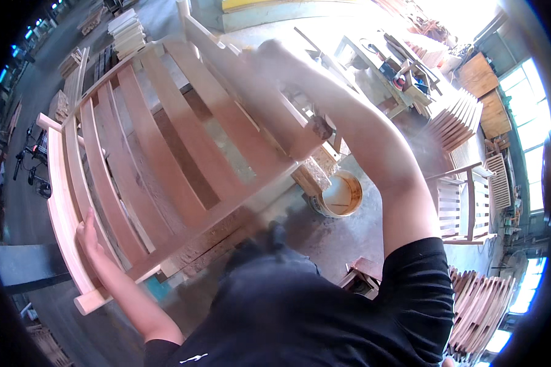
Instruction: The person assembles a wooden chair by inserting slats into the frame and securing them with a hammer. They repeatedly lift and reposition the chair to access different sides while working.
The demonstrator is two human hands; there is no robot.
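Observation:
A slatted wooden bench frame [165, 140] with pale and reddish slats lies at a tilt across the left and middle. My left hand [88, 235] is closed on its curved, pale left rail [61, 202], one digit pointing up along the wood. My right arm arches over the bench's right side. My right hand [274, 58] is at the thick far-right rail [251, 82]; blur and glare hide its fingers. Below the bench's near edge are rough wooden beams [211, 248], and a wood block [312, 176] juts out near its right corner.
A round bucket [343, 194] with pale contents stands on the floor right of the bench. Behind it is a cluttered workbench [379, 76]. Stacked slats [456, 119], another slatted piece [465, 205] and a wood pile [480, 306] line the right. A bicycle [35, 159] stands at left.

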